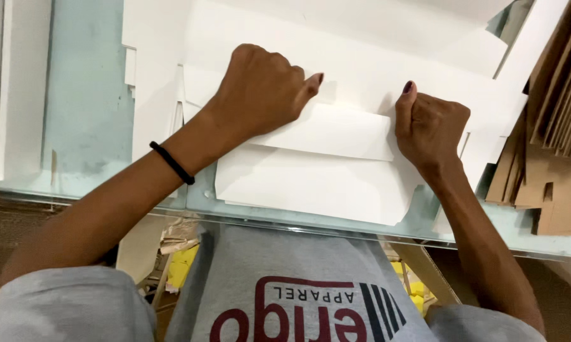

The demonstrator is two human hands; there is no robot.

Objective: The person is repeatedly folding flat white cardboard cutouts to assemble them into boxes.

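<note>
Two bare hands press down on a flat white cardboard box blank (317, 177) that lies on a glass-topped table (89, 126), near its front edge. Nearest the camera, the blank's lower panel reaches almost to the table's rim. Above it a folded flap (336, 130) lies between the hands. The left hand (260, 95), with a black band (171, 163) round its wrist, is clenched into a fist, knuckles on the flap's left end and thumb pointing right. The right hand (431, 126) is also curled shut, thumb upright, pressing at the flap's right end. Farther off, more white card sheets (361, 44) spread across the table. A stack of brown cardboard pieces (551, 158) sits at the right.
</note>
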